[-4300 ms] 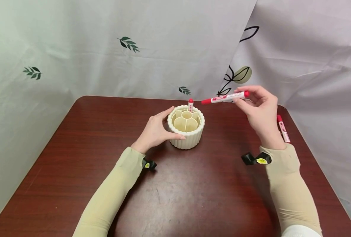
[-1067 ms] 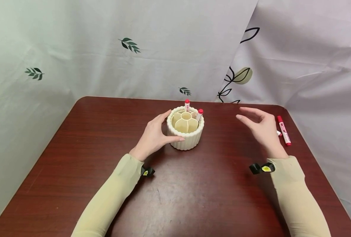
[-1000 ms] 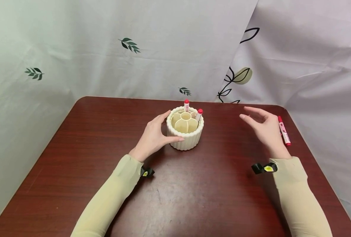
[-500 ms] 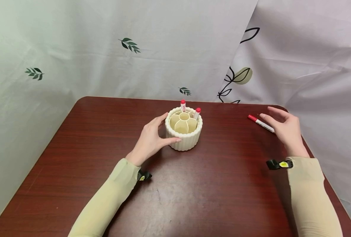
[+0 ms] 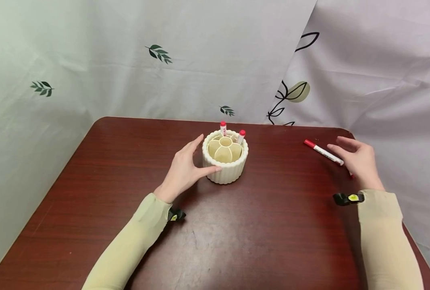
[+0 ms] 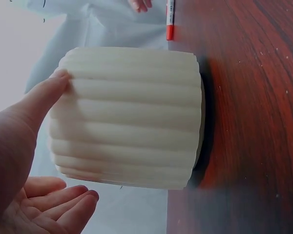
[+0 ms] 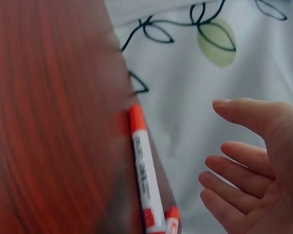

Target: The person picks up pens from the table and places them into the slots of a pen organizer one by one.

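Observation:
A cream fluted pen holder (image 5: 225, 173) with a petal-shaped divider stands on the table. Two red-capped markers stick up from it, a rear marker (image 5: 223, 128) and a right-hand marker (image 5: 241, 137). My left hand (image 5: 181, 171) is spread at the holder's left side; in the left wrist view its thumb (image 6: 51, 90) touches the ribbed wall near the rim, the other fingers lying apart from it. At the right, my right hand (image 5: 360, 161) hovers with relaxed fingers, holding nothing, beside a red-and-white marker (image 5: 323, 152). Another marker (image 7: 172, 222) is mostly hidden in both views.
The brown table (image 5: 265, 233) ends close beyond the right hand and the loose markers. A pale curtain (image 5: 185, 80) with leaf prints hangs behind and along the sides. A black wrist camera (image 5: 347, 198) sits on the right cuff.
The right hand's marker has gone into the holder, and the hand has moved back right, empty, to the loose markers. The holder has shifted slightly left; the left hand's fingers have drawn back from its rim.

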{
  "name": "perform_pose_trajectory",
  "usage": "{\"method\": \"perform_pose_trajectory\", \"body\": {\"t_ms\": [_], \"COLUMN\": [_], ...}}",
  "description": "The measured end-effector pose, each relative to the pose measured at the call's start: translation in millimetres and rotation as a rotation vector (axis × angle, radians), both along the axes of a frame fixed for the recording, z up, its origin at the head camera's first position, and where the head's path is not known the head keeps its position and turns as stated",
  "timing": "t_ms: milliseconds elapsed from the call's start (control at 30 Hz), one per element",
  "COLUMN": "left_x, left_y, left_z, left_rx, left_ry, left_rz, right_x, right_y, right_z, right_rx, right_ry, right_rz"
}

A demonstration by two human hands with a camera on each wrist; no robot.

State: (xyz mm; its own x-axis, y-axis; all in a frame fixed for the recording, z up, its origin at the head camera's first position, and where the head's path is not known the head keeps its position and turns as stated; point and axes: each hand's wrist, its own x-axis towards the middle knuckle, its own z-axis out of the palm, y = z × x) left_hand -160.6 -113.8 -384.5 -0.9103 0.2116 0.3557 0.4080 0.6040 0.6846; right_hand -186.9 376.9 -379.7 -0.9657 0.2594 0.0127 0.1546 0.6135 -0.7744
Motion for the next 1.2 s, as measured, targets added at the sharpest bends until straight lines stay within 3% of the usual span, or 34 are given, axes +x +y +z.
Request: {"method": "perform_pose_trajectory", "body": {"t_ms": [167,500,700,1200], "left_x": [-4.0,-17.6,-22.7,-21.9], "left_y": [1,7,10,10], "left_z": [1.7,0.3,-3.2,-1.1], "left_rx": [-0.037,-0.018,0.024,0.019], "left_ry": [-0.025,-0.095,-0.116,-0.121], "left_rz": [0.011,-0.037,-0.071,-0.066], "right_x": [0.5,-4.5,-5.9,-10.6], "right_y": [9,17,20,16], "right_z": [-6.6,-21.2,-28.2,-39.9], "right_rx": [0.052,0.207,0.254,0.385], "right_ry": [-0.007,-0.056,-0.018,0.079], "right_rz": [0.007,0.039,0.045,0.081]}}
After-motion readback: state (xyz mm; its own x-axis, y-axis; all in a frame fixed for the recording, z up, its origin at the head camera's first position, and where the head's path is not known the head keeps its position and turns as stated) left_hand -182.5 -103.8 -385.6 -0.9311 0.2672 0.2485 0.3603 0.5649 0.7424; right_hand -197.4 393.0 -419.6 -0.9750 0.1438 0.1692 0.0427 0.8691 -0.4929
